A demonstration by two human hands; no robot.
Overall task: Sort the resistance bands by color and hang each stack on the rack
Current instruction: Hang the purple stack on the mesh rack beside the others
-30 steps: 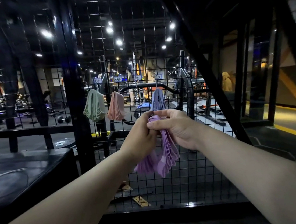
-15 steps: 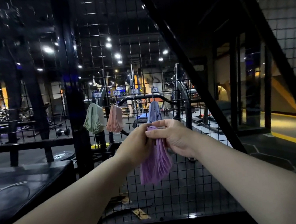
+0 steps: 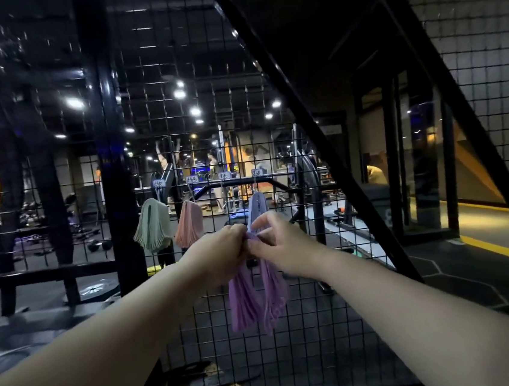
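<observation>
A stack of purple resistance bands [image 3: 252, 300] hangs folded from both my hands in front of the black wire grid rack [image 3: 308, 328]. My left hand [image 3: 222, 253] grips the fold from the left, and my right hand [image 3: 281, 246] pinches it from the right. On the rack hang three stacks: green bands [image 3: 152, 227] at the left, pink bands [image 3: 189, 223] in the middle, and pale blue-lilac bands [image 3: 257, 206] just above my hands. Small labels [image 3: 224, 175] sit above the hooks.
A thick black post [image 3: 113, 176] stands left of the hung stacks, and a slanted black beam [image 3: 314, 142] crosses at the right. A dark padded surface [image 3: 17, 337] lies at the lower left. Gym machines, dumbbells and people show behind the mesh.
The camera has tilted so the rack sits higher in view. The purple stack has split into two hanging halves, and my right fingers have shifted on its fold.
</observation>
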